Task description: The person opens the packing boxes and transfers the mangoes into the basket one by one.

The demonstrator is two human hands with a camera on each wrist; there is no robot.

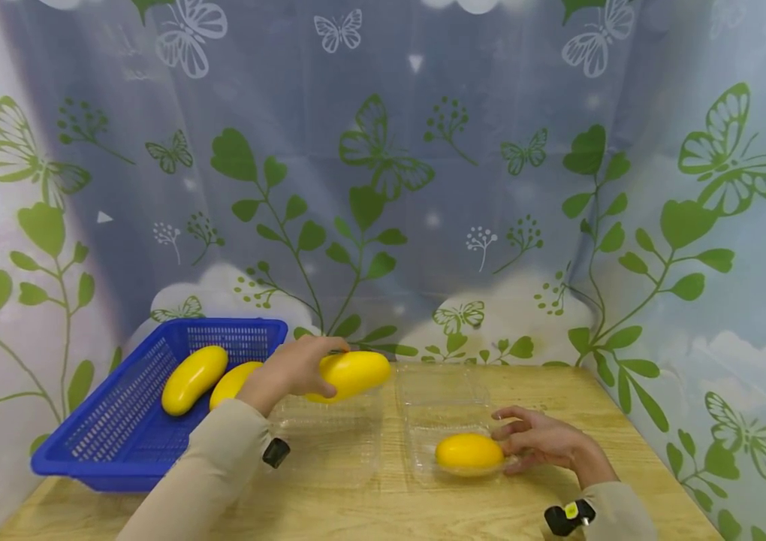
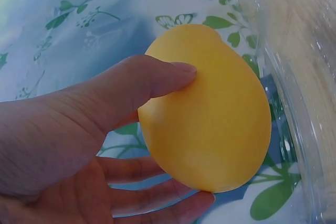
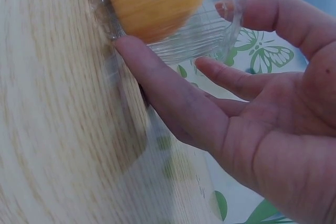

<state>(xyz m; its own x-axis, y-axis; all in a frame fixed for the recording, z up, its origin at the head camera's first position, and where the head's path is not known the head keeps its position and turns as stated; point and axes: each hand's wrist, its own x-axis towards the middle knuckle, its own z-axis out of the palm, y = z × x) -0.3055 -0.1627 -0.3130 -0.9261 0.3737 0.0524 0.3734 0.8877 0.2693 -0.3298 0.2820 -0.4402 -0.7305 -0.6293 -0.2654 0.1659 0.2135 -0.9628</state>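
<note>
Holding a yellow mango [image 2: 207, 114] in the left hand [image 2: 73, 145], thumb [image 2: 142, 82] on top, fingers [image 2: 157, 195] under. Clear plastic box [image 2: 302, 103] just beside, leafy cloth [image 2: 79, 19] behind.

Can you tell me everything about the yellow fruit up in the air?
The yellow fruit is smooth, plain yellow and oval, like a mango. The left hand grips it, thumb on one side, fingers under the other. It lies sideways, above a clear plastic box on the wooden table, beside the blue basket.
</note>
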